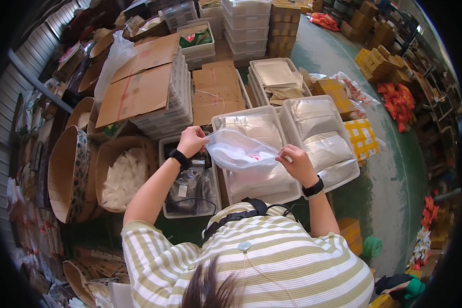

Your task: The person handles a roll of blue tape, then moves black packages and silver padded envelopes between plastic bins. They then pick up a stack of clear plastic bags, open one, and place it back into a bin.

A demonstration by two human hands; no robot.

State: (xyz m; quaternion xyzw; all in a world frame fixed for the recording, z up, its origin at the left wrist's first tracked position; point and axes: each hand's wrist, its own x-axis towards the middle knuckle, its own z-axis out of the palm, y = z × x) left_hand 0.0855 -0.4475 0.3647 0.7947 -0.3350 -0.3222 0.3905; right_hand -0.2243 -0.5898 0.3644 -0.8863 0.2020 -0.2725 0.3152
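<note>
A translucent white plastic bag point(231, 158) is stretched between my two hands, its mouth spread wide. My left hand point(192, 141) pinches the bag's left edge, and my right hand point(296, 163) pinches the right edge. Something white with a small pink-red mark shows inside the bag; I cannot make out what it is. Directly beneath the bag stands a white plastic crate point(236, 199) filled with pale plastic-wrapped packets. To its left, a second crate point(214, 205) holds dark grey plastic bags and lies below my left forearm.
At the right, another white crate point(355, 174) holds silvery packets. A cardboard box point(103, 154) of small white pieces stands at the left. Stacked crates under flattened cardboard point(138, 92) rise behind it. A yellow-taped carton point(362, 139) stands beside the green floor point(395, 169).
</note>
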